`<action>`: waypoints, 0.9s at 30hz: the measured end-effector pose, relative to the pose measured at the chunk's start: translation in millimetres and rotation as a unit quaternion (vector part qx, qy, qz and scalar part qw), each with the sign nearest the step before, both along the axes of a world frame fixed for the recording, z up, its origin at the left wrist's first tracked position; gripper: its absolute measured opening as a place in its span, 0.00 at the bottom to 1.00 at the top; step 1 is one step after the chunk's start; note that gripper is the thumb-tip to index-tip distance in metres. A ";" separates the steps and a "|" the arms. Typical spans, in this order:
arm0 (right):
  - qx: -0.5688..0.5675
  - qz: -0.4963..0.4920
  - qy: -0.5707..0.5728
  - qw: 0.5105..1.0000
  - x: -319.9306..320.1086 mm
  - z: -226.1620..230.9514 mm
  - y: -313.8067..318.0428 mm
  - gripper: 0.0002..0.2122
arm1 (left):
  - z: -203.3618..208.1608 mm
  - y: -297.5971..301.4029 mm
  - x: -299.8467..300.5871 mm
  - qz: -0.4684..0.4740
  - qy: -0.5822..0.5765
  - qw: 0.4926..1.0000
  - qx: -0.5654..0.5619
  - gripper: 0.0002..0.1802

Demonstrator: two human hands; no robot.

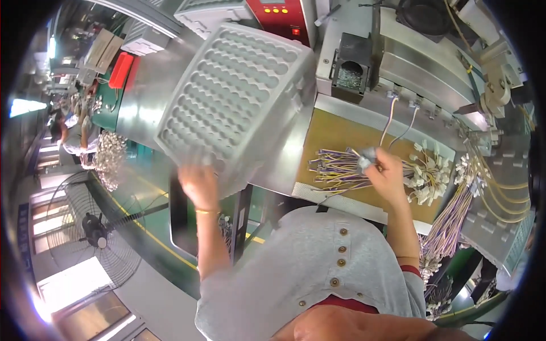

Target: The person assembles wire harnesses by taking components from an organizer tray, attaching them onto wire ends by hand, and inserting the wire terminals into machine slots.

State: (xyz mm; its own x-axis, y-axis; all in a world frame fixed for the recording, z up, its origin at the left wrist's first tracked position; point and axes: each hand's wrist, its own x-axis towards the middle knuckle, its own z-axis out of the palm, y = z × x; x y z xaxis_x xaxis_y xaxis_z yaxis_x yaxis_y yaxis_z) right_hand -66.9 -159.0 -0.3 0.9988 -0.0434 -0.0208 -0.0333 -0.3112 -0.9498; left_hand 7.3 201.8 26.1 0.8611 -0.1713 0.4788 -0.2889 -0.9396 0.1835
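My left hand (199,184), smeared by motion, is over the near left corner of a grey plastic tray (162,136) with rows of round hollows; whether its fingers grip the tray cannot be told. My right hand (388,175) is closed, its thumb and fingers drawn together around something grey that I cannot make out. Beneath and beside it, a bundle of purple, yellow and white wires (335,169) lies on a brown board (318,133). White connectors (429,173) spread out at the bundle's right end.
Behind the board stands a metal machine (418,65) with wires hanging from its front. A black box (351,68) and a red device (281,20) are at the back. More wires (446,227) hang at the right. A fan (96,230) and another person (74,133) are to the left.
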 end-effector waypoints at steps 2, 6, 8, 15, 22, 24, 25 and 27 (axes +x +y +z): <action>0.027 -0.016 -0.009 0.999 1.5 2.6 0.5 0.03 | 1.4 28.6 -23.1 0.092 0.049 0.981 0.163 0.10; 0.043 -0.048 0.013 0.998 4.9 6.2 5.0 0.03 | 3.8 34.1 -33.7 0.060 0.106 0.990 0.074 0.09; 0.007 -0.059 -0.003 0.998 8.0 4.3 4.3 0.03 | 13.4 23.7 -25.7 0.059 0.123 0.990 0.026 0.14; -0.007 -0.036 -0.056 0.998 7.4 9.2 7.5 0.04 | 11.7 -98.0 -2.4 -0.089 0.309 0.770 -0.552 0.17; 0.034 -0.082 -0.055 0.995 4.2 24.1 8.2 0.03 | -18.4 -189.3 -10.8 -0.274 0.480 0.576 -0.602 0.20; 0.061 -0.095 -0.050 0.992 2.7 24.6 6.9 0.03 | -14.4 -194.9 -12.0 -0.269 0.477 0.583 -0.600 0.20; 0.071 -0.093 -0.055 0.992 2.2 22.8 5.8 0.03 | -14.7 -196.4 -12.5 -0.269 0.480 0.582 -0.599 0.20; 0.083 -0.091 -0.058 0.991 2.2 21.2 4.8 0.03 | -15.0 -197.7 -13.3 -0.282 0.477 0.588 -0.589 0.20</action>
